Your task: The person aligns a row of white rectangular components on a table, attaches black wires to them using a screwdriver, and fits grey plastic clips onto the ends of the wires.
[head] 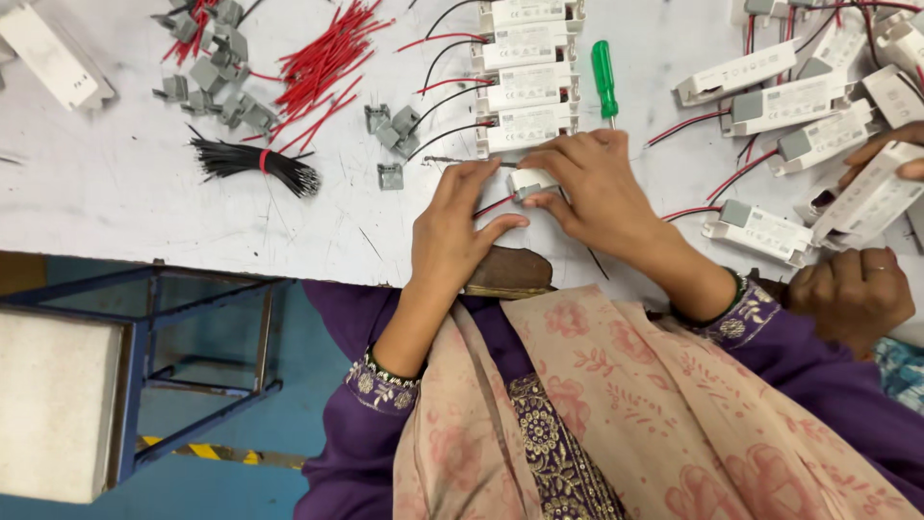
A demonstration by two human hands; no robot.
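My left hand (460,226) and my right hand (589,185) meet over a small white box-shaped driver unit (530,180) on the white worktable (115,193). Both hands hold it by its ends, and a red wire (491,206) leads out of it under my left fingers. Just beyond my hands lie several identical white units (527,85) in a row, each with red and black leads. A green-handled screwdriver (604,79) rests beside that row, near my right hand.
A bundle of red wires (322,67), a tied bundle of black wires (252,162) and loose grey plastic caps (393,128) lie to the left. More white units (789,106) lie at right, where another person's hands (852,289) hold one. A blue metal stool frame (144,366) stands below left.
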